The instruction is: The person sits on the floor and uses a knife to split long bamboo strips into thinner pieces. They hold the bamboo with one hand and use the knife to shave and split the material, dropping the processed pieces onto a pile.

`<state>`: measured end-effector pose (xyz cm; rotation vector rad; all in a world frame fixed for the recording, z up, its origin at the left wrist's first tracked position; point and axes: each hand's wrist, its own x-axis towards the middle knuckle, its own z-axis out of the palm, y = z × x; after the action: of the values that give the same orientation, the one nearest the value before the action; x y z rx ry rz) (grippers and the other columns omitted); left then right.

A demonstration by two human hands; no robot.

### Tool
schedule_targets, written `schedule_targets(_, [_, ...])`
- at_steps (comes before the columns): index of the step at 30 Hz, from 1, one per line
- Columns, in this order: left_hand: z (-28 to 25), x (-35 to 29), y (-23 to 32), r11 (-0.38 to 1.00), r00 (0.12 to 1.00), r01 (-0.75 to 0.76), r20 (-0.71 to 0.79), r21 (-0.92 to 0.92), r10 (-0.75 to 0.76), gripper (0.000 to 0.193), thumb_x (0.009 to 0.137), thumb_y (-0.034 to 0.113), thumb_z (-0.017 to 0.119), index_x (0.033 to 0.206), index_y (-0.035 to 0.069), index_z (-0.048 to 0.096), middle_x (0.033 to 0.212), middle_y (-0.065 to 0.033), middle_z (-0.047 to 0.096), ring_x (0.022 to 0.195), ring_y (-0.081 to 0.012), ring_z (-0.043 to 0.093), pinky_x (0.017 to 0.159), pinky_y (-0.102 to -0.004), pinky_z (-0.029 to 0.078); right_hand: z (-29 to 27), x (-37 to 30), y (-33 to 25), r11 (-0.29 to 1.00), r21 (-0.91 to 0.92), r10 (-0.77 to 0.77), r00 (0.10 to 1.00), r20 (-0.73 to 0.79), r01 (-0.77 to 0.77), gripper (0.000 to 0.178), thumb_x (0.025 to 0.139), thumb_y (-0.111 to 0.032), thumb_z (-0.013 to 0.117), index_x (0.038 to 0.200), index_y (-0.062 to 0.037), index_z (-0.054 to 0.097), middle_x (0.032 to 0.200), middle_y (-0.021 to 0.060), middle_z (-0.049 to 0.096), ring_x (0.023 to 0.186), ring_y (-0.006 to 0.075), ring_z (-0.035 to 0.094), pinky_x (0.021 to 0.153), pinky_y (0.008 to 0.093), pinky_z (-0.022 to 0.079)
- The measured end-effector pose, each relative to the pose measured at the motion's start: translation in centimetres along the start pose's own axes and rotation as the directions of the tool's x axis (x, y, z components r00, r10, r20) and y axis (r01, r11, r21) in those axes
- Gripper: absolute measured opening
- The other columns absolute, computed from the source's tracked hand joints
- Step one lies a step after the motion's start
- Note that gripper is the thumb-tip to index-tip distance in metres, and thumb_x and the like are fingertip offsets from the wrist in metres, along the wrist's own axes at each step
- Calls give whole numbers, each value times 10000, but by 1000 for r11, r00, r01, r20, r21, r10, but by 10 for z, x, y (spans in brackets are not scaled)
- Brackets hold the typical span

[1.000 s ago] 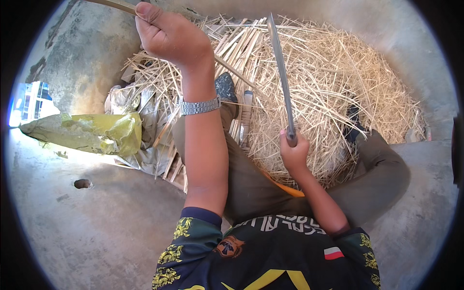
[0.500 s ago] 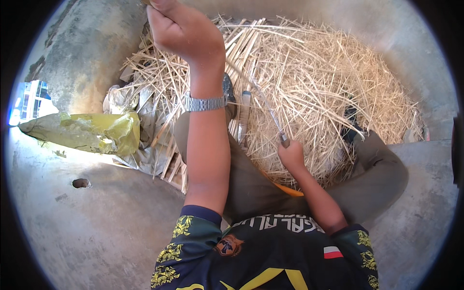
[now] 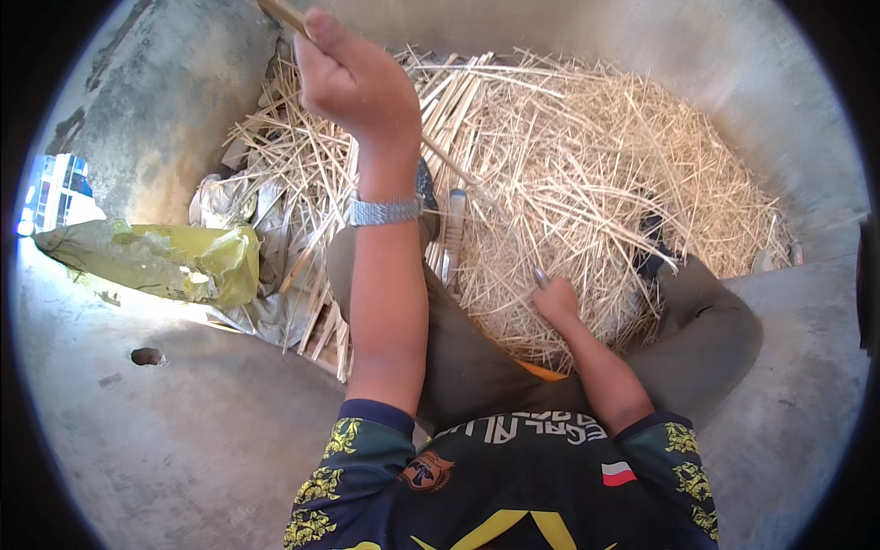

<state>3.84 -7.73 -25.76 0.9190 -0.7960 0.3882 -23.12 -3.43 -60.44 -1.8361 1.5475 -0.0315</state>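
My left hand [image 3: 357, 92], raised at the top left with a metal watch on its wrist, is closed round a thin bamboo strip [image 3: 282, 13]. The strip passes behind the wrist and slants down over the shavings. Lower and to the right, my right hand [image 3: 557, 302] is wrapped round the handle of a knife [image 3: 541, 277]. Its narrow blade points up and away toward the strip and is smeared by motion; whether the two touch, I cannot tell. A heap of pale bamboo shavings [image 3: 587, 174] lies under both hands, between my legs.
Split bamboo strips [image 3: 449, 96] lie at the heap's left. A long tool with a pale handle [image 3: 454, 234] rests beside my left leg. A torn yellow-green sack [image 3: 183, 257] lies at the left. Concrete walls [image 3: 587, 32] curve round, and the concrete floor [image 3: 183, 431] has a small hole [image 3: 148, 356].
My left hand has shifted slightly right and down, showing more of the strip above it. My right hand has moved a little lower with the knife, whose blade is now more blurred.
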Motion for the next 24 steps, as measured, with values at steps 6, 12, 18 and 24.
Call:
schedule_targets(6, [-13, 5, -17, 972, 982, -184, -12, 150, 188, 462, 1099, 397, 399, 749, 97, 371, 550, 50, 340, 432, -28, 326, 382, -219, 264, 4, -21, -26, 970, 243, -2, 999, -48, 13, 291, 822, -270, 677, 907, 5, 715, 758, 207, 698, 661, 343, 663, 678, 446, 509])
schedule_targets(12, [-13, -3, -4, 994, 999, -55, 6, 94, 54, 464, 1095, 403, 409, 752, 92, 378, 556, 48, 352, 430, -30, 337, 377, -220, 267, -5, -24, -40, 935, 310, -141, 982, -128, 174, 250, 822, -217, 691, 925, 8, 719, 679, 158, 663, 635, 255, 661, 633, 416, 493])
schedule_targets(18, [-17, 6, -4, 1000, 1000, 14, -11, -6, -14, 478, 1086, 437, 411, 755, 94, 375, 561, 38, 347, 430, -38, 337, 376, -219, 275, 3, -13, -12, 896, 305, 271, 942, 198, -322, 319, 823, -236, 700, 869, 79, 682, 639, 184, 636, 624, 269, 663, 626, 441, 496])
schedule_targets(24, [-15, 5, -10, 1000, 1000, -14, 20, 9, 14, 481, 1085, 437, 411, 754, 90, 376, 558, 32, 350, 426, -46, 335, 372, -217, 281, -34, -37, -69, 925, 336, -155, 984, -89, 176, 280, 845, -234, 633, 937, 16, 717, 753, 219, 682, 709, 392, 681, 695, 457, 519])
